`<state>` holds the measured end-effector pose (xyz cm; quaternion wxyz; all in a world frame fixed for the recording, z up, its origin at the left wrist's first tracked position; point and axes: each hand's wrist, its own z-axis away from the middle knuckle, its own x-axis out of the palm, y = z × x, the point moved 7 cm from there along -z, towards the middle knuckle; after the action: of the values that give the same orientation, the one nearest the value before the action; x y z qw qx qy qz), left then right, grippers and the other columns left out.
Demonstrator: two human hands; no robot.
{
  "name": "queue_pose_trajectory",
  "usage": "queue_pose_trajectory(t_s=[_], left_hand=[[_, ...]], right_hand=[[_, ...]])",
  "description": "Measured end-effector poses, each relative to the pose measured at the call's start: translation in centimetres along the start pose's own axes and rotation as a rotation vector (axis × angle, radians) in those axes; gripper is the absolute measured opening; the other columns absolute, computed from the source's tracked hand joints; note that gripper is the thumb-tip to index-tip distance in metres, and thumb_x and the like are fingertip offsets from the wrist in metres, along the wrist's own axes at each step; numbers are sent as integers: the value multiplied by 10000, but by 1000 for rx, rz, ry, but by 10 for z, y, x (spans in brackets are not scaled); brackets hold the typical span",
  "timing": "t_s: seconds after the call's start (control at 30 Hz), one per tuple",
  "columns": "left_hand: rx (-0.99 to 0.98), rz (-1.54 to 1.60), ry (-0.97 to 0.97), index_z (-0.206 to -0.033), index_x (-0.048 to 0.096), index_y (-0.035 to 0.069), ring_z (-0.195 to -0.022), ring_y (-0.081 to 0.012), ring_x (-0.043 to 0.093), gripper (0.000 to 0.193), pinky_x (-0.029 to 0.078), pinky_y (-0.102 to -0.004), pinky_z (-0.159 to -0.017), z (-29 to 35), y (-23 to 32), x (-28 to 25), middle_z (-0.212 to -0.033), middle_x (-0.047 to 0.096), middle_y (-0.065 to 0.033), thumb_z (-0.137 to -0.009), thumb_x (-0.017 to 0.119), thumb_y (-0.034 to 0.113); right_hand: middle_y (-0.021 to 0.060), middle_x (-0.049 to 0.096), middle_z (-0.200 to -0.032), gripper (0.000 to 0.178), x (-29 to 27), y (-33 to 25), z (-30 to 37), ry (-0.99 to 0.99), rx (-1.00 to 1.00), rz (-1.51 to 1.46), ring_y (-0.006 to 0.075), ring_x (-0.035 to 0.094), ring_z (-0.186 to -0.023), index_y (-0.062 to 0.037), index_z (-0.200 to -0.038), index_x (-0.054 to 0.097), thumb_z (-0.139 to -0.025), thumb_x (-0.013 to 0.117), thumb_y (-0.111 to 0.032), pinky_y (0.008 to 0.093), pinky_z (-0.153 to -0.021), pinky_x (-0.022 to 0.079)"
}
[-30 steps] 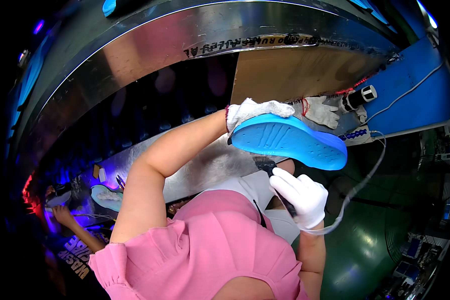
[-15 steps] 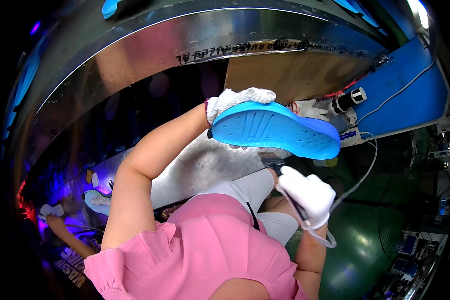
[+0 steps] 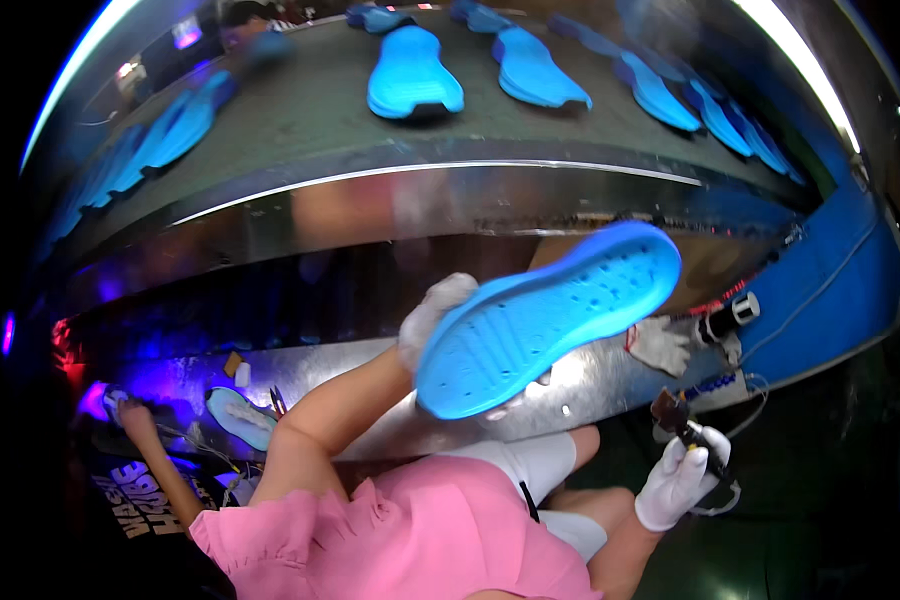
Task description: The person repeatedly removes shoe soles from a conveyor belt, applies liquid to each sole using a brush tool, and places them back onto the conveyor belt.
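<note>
My left hand, in a white knit glove, is closed around the heel end of a large blue shoe sole. The sole is raised above the metal ledge, its face with grooves and small holes toward me, tilted up to the right. Fingertips show under its lower edge. In my white-gloved right hand is a dark corded hand tool with a flat brown head. The fingers are closed round its body; the head points up and stands apart from the sole.
Blue soles lie along the dark conveyor belt ahead. On the metal ledge rest a pale sole and a white glove. A black-and-white cylinder lies at right. A co-worker's hand is at far left.
The view has tilted up, showing more of the belt. The sole has turned, its toe end now pointing upward right. My right hand has moved right, away from the sole, with the tool.
</note>
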<state>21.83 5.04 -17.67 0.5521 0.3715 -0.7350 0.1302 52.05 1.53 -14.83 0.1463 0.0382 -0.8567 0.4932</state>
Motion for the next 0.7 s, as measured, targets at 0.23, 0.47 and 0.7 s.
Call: queue_pose_trajectory(t_s=[0.23,0.47,0.7], left_hand=[[818,-579,-29,-1493,263,19,-1266,-363,510,1018,529,-531,-904,51,88,161,-1532,283,-219,-822,565,722],[1239,-1652,1084,-1080,656,15,-902,-179,665,196,529,-256,-604,117,111,200,-1045,667,-110,-936,576,120],[-352,-2415,2641,-1140,635,65,-1079,-415,608,299,478,-488,-928,313,251,264,-1134,646,-235,-883,506,149]], right_hand=[[10,501,-821,270,34,11,-5,-19,17,48,67,401,-595,-18,-1079,565,-937,593,-246,205,-520,296],[63,612,-872,238,34,38,-3,-67,109,58,57,415,-578,1,-1063,569,-918,603,-185,193,-517,324],[75,646,-829,205,44,62,3,-21,303,-54,62,538,-540,2,-1058,582,-932,661,-138,186,-477,438]])
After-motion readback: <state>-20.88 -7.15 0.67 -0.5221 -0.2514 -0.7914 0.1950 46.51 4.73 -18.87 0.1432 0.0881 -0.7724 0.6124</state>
